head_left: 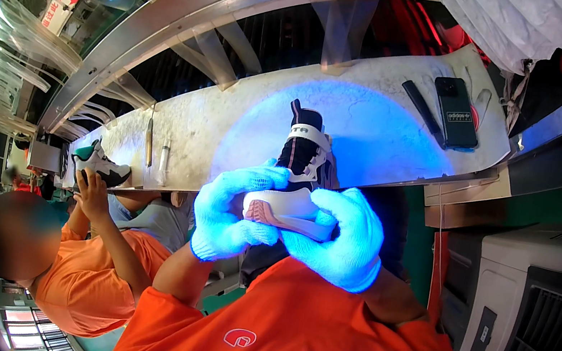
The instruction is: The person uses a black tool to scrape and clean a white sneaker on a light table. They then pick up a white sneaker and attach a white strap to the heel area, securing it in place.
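A sports shoe (282,202) with a white and black upper and a pink patch on its sole edge is held between my two hands, under blue light, at the front edge of the bench. My left hand (227,205), in a knitted glove, closes round the shoe's left side. On the other side my gloved right hand (347,242) grips it, with the fingers under the sole and the thumb up by the side. The toe end faces me, and the strapped ankle part points away over the bench.
The pale bench (260,118) bears a phone (456,113), a dark bar (424,114), a thin handled tool (149,144) and a syringe-like tube (164,162). A co-worker at left holds another shoe (99,167). A metal rail (174,14) runs behind; a grey machine (505,282) stands right.
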Tool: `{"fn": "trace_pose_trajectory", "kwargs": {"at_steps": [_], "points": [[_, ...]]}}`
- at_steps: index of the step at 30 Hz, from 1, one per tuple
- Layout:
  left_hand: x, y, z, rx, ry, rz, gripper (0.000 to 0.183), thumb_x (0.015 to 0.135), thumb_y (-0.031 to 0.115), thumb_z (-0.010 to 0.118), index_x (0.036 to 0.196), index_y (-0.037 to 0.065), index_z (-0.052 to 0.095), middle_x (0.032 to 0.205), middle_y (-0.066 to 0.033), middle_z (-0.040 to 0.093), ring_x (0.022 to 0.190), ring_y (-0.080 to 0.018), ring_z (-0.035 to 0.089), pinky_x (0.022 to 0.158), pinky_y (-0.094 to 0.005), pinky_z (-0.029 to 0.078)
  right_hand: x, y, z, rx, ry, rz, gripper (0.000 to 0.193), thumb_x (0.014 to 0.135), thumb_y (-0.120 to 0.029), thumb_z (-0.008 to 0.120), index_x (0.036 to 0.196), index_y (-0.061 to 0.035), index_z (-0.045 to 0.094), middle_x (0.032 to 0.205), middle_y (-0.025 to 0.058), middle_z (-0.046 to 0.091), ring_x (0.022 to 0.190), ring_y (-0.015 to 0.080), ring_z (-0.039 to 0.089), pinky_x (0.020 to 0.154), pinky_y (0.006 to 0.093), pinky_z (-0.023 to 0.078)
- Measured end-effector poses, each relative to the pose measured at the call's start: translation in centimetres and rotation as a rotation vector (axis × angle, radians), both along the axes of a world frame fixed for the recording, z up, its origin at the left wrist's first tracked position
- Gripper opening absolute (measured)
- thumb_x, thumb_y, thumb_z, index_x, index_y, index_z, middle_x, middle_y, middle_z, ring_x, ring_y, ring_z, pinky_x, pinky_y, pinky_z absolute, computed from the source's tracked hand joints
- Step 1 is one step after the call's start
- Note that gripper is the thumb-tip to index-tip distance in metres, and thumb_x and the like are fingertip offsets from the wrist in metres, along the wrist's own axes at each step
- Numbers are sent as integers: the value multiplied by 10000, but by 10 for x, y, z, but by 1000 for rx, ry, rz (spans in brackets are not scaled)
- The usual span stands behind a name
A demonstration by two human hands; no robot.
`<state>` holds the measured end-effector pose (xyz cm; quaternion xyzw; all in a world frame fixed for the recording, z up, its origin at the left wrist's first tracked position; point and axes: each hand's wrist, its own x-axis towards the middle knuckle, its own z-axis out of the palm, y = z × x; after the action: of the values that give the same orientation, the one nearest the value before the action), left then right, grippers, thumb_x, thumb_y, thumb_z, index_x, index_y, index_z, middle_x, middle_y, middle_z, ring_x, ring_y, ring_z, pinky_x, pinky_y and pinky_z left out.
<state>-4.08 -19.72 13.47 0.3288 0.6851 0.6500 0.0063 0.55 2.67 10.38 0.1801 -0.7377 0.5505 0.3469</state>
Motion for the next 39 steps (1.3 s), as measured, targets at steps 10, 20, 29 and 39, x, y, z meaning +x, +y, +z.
{"fn": "trace_pose_trajectory", "kwargs": {"at_steps": [10,20,29,39], "points": [[-2,-1,-3,-2,28,3,777,758,229,1049,1386,-31,672,1417,-263,732,1389,-385,688,1205,-550,530,12,-5,13,218,156,48,477,750,-50,960,1183,-36,760,975,123,688,769,315,646,617,414,512],[-4,-17,-8,47,-20,-53,749,768,218,1046,1382,-22,690,1427,-257,733,1417,-392,668,1212,-571,518,7,-10,12,93,-69,14,679,751,-140,1010,1321,-1,668,971,109,705,723,290,658,597,391,539],[-5,-20,-8,72,-94,-61,736,750,235,1058,1354,-19,723,1405,-244,753,1385,-377,696,1277,-587,436,-3,-6,6,122,15,29,726,715,-216,1055,1295,-31,660,902,73,671,686,255,634,574,368,518],[-4,-26,-9,70,-130,-63,731,723,225,1067,1331,-13,738,1379,-242,765,1361,-378,710,1293,-593,411,-9,1,3,169,28,107,706,717,-238,1035,1282,-48,657,962,98,679,733,283,678,604,387,552]]}}
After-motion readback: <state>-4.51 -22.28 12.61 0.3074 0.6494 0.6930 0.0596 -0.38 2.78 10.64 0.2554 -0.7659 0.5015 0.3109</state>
